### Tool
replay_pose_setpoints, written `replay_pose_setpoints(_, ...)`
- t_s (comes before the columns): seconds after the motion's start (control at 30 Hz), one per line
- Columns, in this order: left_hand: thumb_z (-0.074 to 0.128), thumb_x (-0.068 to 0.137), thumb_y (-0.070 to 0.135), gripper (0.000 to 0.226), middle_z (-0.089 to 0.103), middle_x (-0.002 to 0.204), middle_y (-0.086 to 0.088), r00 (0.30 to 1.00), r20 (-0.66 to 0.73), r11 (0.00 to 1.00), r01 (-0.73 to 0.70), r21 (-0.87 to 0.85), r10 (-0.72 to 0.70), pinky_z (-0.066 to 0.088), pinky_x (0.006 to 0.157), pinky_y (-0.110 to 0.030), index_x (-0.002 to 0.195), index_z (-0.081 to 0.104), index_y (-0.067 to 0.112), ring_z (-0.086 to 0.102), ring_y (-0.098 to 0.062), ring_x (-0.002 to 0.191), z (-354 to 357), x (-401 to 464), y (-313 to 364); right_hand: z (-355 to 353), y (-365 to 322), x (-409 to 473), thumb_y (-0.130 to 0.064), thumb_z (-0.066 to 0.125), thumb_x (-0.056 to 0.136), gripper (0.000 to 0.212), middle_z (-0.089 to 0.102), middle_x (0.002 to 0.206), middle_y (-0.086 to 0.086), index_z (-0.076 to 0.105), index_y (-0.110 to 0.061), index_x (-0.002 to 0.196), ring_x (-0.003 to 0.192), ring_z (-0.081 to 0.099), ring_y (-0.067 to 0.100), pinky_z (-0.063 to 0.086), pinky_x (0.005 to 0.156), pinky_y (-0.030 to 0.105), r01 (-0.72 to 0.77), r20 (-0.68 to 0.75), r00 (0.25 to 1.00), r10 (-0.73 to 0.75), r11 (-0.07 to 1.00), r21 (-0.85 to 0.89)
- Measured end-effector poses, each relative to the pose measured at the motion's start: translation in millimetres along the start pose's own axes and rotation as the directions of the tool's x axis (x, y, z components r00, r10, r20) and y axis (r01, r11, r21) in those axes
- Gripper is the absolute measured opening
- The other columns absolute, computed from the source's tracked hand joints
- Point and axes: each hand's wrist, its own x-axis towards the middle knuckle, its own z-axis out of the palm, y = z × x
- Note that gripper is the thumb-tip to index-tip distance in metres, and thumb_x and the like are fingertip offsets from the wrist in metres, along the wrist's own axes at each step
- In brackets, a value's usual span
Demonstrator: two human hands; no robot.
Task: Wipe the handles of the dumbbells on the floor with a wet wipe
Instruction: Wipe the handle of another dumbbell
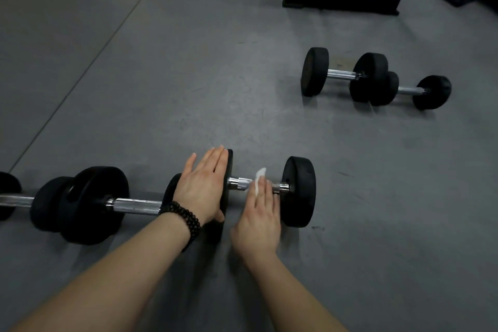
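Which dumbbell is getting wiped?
The nearest dumbbell, under both hands: the right hand presses the wet wipe on its handle. The others lie untouched.

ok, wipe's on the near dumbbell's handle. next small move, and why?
Probably slide the right hand leftward along the handle, pressing the wet wipe toward the inner plate. The wipe sits mid-handle, the left stretch looks bare, and the left hand lies flat on that plate, steadying it.
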Motion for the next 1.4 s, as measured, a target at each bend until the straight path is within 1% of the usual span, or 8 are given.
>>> replay_pose_setpoints(0.27,0.092,0.045,0.057,0.155,-0.002,0.165,-0.001,0.986,0.161,0.999,0.037,0.028,-0.041,0.002,0.123,-0.048,0.155,-0.008,0.012,-0.007,-0.018,0.152,-27.8,30.4,0.1,-26.3,-10.7,24.7,-0.037,0.057,0.091,0.094,-0.012,0.164,0.01,-0.004,-0.006,0.156,0.15,-0.014,0.024,-0.008,0.121,0.04,0.043,0.177,0.983,-0.05,0.998,0.048)
replay_pose_setpoints(0.63,0.09,0.045,0.062,0.156,-0.003,0.165,-0.003,0.97,0.209,0.992,-0.113,-0.051,0.121,0.0,0.123,-0.044,0.155,-0.007,0.01,-0.007,-0.019,0.151,-25.3,64.7,-22.3,8.7,-5.7,40.3,-0.031,0.077,0.071,0.107,0.016,0.162,0.016,0.016,-0.003,0.155,0.151,0.011,0.029,0.007,0.122,0.041,-0.084,-0.078,0.993,0.085,0.996,0.021)
replay_pose_setpoints(0.8,0.081,0.051,0.072,0.151,-0.001,0.165,-0.004,0.954,0.203,0.975,-0.219,-0.033,0.221,0.001,0.123,-0.045,0.155,-0.007,0.009,-0.004,-0.019,0.152,-37.5,76.0,-34.8,4.8,-25.3,47.5,-0.02,0.06,0.075,0.098,0.003,0.165,0.008,0.008,-0.009,0.157,0.151,-0.007,0.019,0.002,0.123,0.038,0.178,0.054,0.982,-0.179,0.984,0.026)
replay_pose_setpoints(0.97,0.074,0.06,0.075,0.136,0.006,0.165,-0.004,0.934,0.017,0.932,-0.355,-0.071,0.357,0.001,0.123,-0.039,0.156,0.003,0.011,0.003,-0.017,0.151,-31.6,75.5,-51.2,1.0,11.5,52.2,-0.009,0.068,0.065,0.094,0.029,0.157,0.013,0.029,-0.006,0.15,0.146,0.025,0.029,0.022,0.12,0.042,-0.111,-0.143,0.984,0.109,0.994,-0.006)
replay_pose_setpoints(1.1,0.072,0.068,0.068,0.12,0.018,0.162,-0.002,0.928,0.0,0.924,-0.372,-0.092,0.374,0.001,0.123,-0.037,0.156,0.012,0.012,0.016,-0.016,0.149,-32.0,80.3,-48.1,21.1,-30.0,51.3,-0.016,0.062,0.074,0.099,-0.004,0.164,0.011,0.008,-0.006,0.156,0.151,-0.005,0.021,0.005,0.123,0.036,0.013,-0.059,0.998,-0.007,0.994,0.107)
replay_pose_setpoints(1.17,0.07,0.074,0.063,0.115,0.01,0.164,-0.002,0.936,0.052,0.933,-0.339,-0.124,0.347,-0.001,0.123,-0.037,0.157,0.006,0.013,0.009,-0.014,0.15,-32.7,81.0,-46.1,20.5,-27.4,53.2,-0.017,0.052,0.077,0.093,-0.002,0.165,0.006,0.006,-0.01,0.157,0.151,-0.008,0.017,0.005,0.123,0.037,0.094,-0.066,0.994,-0.091,0.994,0.053)
replay_pose_setpoints(1.3,0.07,0.076,0.06,0.119,-0.002,0.166,-0.002,0.933,0.111,0.932,-0.323,-0.168,0.343,-0.004,0.123,-0.039,0.157,-0.003,0.013,-0.001,-0.014,0.151,-31.6,87.4,-46.9,13.4,13.9,55.1,-0.01,0.056,0.066,0.094,0.026,0.16,0.013,0.022,-0.007,0.154,0.15,0.016,0.027,0.017,0.121,0.041,-0.118,-0.162,0.98,0.117,0.993,0.004)
replay_pose_setpoints(1.4,0.076,0.063,0.069,0.138,-0.005,0.165,-0.002,0.931,0.135,0.933,-0.317,-0.168,0.34,-0.004,0.123,-0.041,0.156,-0.007,0.011,-0.006,-0.015,0.151,-28.0,92.1,-46.1,25.7,-11.4,51.3,-0.017,0.047,0.076,0.087,0.01,0.164,0.007,0.014,-0.009,0.156,0.152,0.003,0.022,0.019,0.121,0.041,0.076,-0.134,0.989,-0.067,0.995,0.059)
